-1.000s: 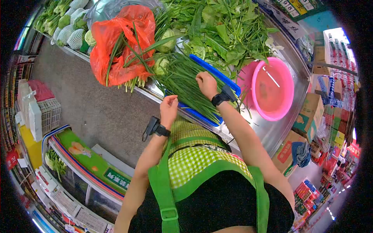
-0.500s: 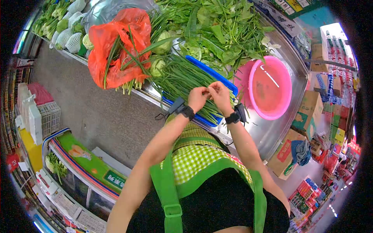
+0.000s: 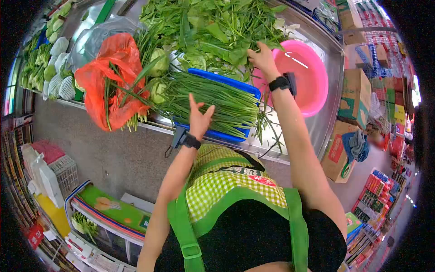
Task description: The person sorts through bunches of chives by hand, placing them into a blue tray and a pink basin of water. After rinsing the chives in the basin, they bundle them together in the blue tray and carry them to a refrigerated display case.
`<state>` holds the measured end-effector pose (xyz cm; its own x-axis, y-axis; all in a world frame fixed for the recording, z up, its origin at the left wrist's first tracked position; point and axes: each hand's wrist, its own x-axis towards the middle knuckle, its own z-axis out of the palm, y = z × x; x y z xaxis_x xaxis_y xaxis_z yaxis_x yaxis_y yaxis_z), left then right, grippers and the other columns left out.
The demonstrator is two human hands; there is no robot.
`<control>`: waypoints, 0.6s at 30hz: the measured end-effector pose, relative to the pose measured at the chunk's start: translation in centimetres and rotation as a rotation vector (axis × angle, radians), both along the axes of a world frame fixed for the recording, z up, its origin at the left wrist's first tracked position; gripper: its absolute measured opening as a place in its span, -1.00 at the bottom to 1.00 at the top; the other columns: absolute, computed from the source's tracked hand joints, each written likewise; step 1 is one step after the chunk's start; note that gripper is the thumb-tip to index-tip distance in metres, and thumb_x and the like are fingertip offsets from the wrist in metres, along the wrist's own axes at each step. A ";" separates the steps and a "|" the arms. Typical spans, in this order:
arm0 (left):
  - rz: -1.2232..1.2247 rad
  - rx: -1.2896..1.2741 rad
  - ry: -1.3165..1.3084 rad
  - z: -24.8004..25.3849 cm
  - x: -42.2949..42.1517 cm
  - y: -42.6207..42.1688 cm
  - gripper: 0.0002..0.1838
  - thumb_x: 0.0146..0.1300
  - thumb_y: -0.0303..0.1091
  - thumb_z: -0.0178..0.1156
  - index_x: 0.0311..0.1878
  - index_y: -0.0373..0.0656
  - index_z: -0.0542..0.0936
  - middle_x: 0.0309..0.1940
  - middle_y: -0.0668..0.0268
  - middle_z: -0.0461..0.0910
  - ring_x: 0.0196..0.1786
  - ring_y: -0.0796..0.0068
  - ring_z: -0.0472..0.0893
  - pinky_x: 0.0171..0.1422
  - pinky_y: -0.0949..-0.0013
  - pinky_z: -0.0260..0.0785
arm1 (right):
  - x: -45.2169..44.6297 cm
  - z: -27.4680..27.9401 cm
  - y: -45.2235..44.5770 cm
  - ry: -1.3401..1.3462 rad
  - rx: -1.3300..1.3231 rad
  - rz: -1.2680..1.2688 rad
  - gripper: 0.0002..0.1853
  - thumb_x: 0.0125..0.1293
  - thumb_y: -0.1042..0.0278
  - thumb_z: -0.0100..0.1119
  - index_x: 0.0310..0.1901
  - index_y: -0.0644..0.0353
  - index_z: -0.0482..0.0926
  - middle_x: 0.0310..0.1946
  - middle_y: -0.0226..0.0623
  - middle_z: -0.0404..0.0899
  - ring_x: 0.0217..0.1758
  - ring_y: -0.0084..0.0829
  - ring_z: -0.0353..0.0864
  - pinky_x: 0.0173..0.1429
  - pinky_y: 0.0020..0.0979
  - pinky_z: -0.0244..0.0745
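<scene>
Long green stalks lie in a bunch across a blue tray. Over the tray's near side, my left hand has its fingers spread at the stalks, holding nothing. Beyond the tray's right end, my right hand is at the edge of the leafy greens, its thumb and forefinger apart and nothing visible between them. Close to its right stands a pink basin with liquid in it. Stray stalks lie at the tray's right end.
A red plastic bag with stalks sits left of the tray, beside pale green round vegetables. The metal counter's edge runs in front of me. Cardboard boxes stand at the right; a glass-fronted case is at lower left.
My hands were together over the stalks and have parted. The left moved left and opened; the right went up to the leafy greens. The camera view has shifted.
</scene>
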<state>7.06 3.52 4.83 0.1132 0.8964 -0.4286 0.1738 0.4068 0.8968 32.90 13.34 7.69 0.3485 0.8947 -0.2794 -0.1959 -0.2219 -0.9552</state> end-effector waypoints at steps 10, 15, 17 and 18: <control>0.249 -0.169 -0.048 -0.4 -7.3 -2.1 -0.68 0.22 -0.30 0.08 0.02 -0.17 0.39 -0.38 0.34 0.51 -0.56 0.65 0.45 -0.56 0.60 0.29 | -0.3 -11.8 -6.9 -1.067 -0.134 0.550 -0.68 0.12 0.11 -0.01 -0.39 0.24 0.53 -0.41 0.04 0.53 -0.29 -0.01 0.52 -0.20 -0.11 0.40; 0.286 -0.160 -0.052 -0.4 -8.6 -2.9 -0.73 0.22 -0.31 0.06 -0.03 -0.19 0.42 -0.38 0.33 0.53 -0.57 0.65 0.45 -0.55 0.60 0.29 | -0.5 -9.5 -5.6 -1.137 -0.307 0.736 -0.34 0.06 -0.34 -0.04 -0.40 0.28 0.56 -0.43 0.05 0.54 -0.31 -0.05 0.54 -0.22 -0.12 0.41; 0.321 -0.170 -0.081 -0.2 -8.7 -3.1 -0.75 0.23 -0.32 0.06 -0.06 -0.21 0.43 -0.39 0.33 0.53 -0.56 0.66 0.45 -0.54 0.61 0.29 | 0.2 -9.0 -5.0 -1.140 -0.315 0.802 -0.27 0.04 -0.40 -0.08 -0.45 0.32 0.56 -0.47 0.08 0.53 -0.36 -0.04 0.54 -0.26 -0.13 0.40; 0.328 -0.164 -0.082 -0.3 -8.8 -2.9 -0.75 0.23 -0.32 0.06 -0.06 -0.21 0.43 -0.39 0.33 0.53 -0.56 0.66 0.45 -0.54 0.61 0.29 | 0.6 -8.7 -4.5 -1.086 -0.302 0.866 -0.27 0.04 -0.39 -0.07 -0.48 0.34 0.56 -0.49 0.07 0.53 -0.38 -0.04 0.54 -0.27 -0.15 0.40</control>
<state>-1.71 0.62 4.52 -0.1284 0.8112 -0.5705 -0.0595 0.5679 0.8209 33.46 8.81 -0.97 -0.1079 0.8877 -0.4476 0.8934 -0.1109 -0.4354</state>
